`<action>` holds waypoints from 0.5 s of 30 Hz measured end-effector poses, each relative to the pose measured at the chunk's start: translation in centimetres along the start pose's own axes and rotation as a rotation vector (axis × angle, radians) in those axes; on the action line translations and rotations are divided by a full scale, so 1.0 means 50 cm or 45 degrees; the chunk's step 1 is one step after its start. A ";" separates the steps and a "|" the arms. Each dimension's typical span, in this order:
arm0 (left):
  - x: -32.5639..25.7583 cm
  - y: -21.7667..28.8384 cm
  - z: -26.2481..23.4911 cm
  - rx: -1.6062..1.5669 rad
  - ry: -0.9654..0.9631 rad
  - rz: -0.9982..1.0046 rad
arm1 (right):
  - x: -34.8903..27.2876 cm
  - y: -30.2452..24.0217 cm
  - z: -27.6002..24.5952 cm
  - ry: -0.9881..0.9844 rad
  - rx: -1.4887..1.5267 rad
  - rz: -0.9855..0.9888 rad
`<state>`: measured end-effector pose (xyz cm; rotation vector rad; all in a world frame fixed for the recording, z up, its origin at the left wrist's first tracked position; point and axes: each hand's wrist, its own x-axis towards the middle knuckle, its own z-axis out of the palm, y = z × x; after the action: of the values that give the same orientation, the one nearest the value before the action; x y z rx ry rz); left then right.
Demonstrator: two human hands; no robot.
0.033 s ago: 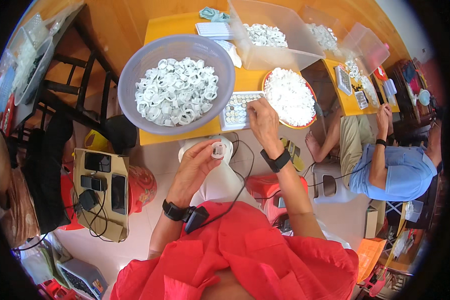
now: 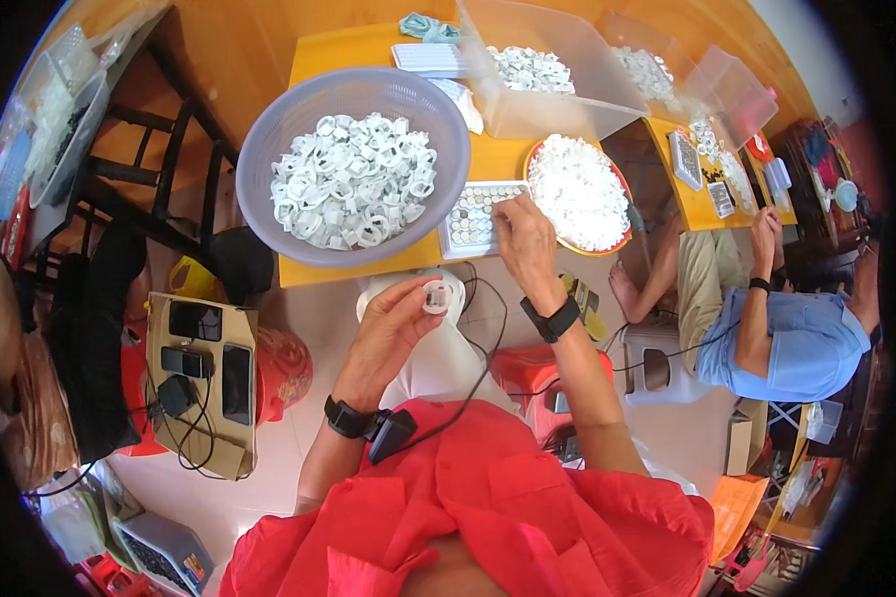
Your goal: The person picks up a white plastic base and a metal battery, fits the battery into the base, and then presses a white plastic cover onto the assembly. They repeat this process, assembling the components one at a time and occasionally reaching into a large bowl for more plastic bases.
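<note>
My left hand (image 2: 396,320) is closed on a small round clear-and-white plastic part (image 2: 437,297), pinched between thumb and fingers above my lap. Over the right side of a shallow white tray (image 2: 454,252), my right hand (image 2: 528,244) has its fingertips drawn together. Small silvery button cells (image 2: 471,221) sit in rows in that tray. Whatever the right fingertips hold, if anything, is hidden. Left of the tray stands a large grey-purple basket (image 2: 254,189), heaped with similar white plastic parts (image 2: 353,184). A round red-and-yellow-rimmed bowl of small white pieces (image 2: 577,194) is right of the tray.
A clear plastic bin (image 2: 607,104) with more white parts stands at the back of the yellow table (image 2: 319,52). To the left, a cardboard box lid (image 2: 201,438) bears phones and cables. A person in a blue shirt (image 2: 786,333) sits at right. A cable hangs from my left wrist.
</note>
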<state>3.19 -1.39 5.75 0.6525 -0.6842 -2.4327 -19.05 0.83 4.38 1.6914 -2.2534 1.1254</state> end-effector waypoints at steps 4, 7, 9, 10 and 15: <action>0.001 0.000 0.006 -0.016 -0.035 0.023 | -0.002 0.003 0.001 0.012 0.019 -0.069; -0.002 0.002 0.004 -0.023 -0.043 0.022 | -0.007 -0.002 -0.004 -0.045 0.199 0.119; -0.003 0.003 0.004 -0.024 -0.038 0.021 | -0.018 -0.016 -0.010 -0.060 0.385 0.239; -0.005 0.004 0.005 -0.032 -0.032 0.019 | -0.027 -0.027 -0.015 -0.070 0.565 0.364; 0.002 -0.001 0.003 -0.021 -0.060 0.012 | -0.078 -0.129 -0.073 -0.176 0.894 0.331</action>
<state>3.03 -1.37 5.80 0.5854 -0.6843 -2.4492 -13.23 5.42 8.24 1.7386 -2.3710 2.1149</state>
